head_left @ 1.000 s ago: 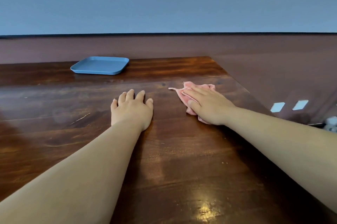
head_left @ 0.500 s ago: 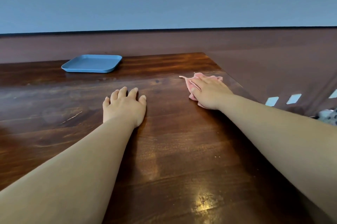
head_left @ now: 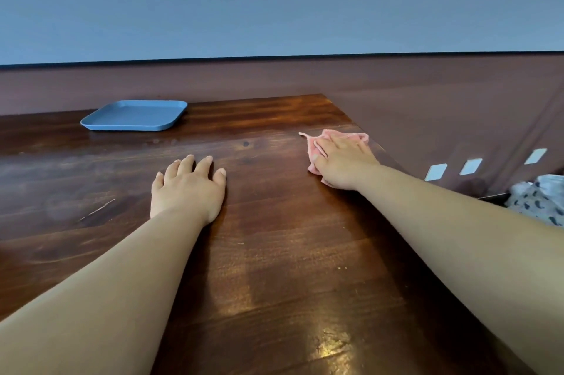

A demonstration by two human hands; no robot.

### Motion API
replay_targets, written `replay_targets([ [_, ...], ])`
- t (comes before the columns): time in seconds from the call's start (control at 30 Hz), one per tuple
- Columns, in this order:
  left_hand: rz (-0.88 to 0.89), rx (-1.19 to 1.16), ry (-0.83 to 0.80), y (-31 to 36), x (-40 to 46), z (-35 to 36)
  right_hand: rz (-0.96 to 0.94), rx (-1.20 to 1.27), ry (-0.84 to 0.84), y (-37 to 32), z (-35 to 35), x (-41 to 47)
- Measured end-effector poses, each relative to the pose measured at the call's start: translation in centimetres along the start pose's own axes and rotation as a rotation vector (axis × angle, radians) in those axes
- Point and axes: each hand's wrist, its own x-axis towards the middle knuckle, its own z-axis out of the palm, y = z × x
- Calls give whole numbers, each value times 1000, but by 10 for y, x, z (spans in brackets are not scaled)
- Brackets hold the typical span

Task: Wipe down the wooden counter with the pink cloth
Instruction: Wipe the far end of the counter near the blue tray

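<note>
A: Starting nearest the bottom edge of the frame, what do you count?

B: Two bare forearms, one coming in from the lower left and one from the lower right, both stretched over one wooden counter (head_left: 274, 267). A patch of glare sits on the wood at lower centre.

A: And the hands?

B: Two. The left hand (head_left: 187, 188) lies palm-down on the counter at centre, fingers straight and slightly apart, holding nothing. The right hand (head_left: 343, 162) is further up and to the right, flat on top of one pink cloth (head_left: 316, 142), fingers straight and close together, pressing it to the wood (not curled round it).

A: Where exactly is the cloth?

B: On the counter close to its right edge, right of centre, bunched beneath the palm with a corner poking out to the left.

A: Anything beyond?

B: One blue square tray (head_left: 134, 115) near the counter's far edge, upper left of centre, well apart from both hands. At the right edge, one piece of patterned fabric (head_left: 537, 200) and three pale patches (head_left: 470, 166) on the dark floor.
</note>
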Motion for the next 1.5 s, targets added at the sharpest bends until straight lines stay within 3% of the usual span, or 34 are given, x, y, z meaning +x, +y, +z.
replay_targets([
  [0.1, 3, 14, 15, -1, 2, 3, -141, 93, 53, 17, 9, -29],
  [0.3, 3, 18, 13, -2, 3, 0, 64, 63, 23, 16, -7, 15],
  [0.43, -3, 12, 2, -2, 0, 0, -69, 36, 82, 22, 0, -1],
  [0.53, -7, 10, 10, -1, 2, 0, -139, 116, 29, 43, 9, -15],
  [0.67, -7, 4, 16, 1, 0, -1, -101, 176, 74, 44, -1, 11],
  [0.77, -4, -6, 9, 0, -2, -2, -99, 72, 93, 36, -7, 24],
  [0.93, -3, 5, 2, 0, 0, 0, -179, 48, 31, 58, 13, 8],
  [1.17, -23, 12, 6, 2, -2, -4, -88, 81, 46, 55, 1, 50],
  [1.5, -12, 8, -3, 3, 0, -2, -42, 108, 39, 55, 9, 35],
])
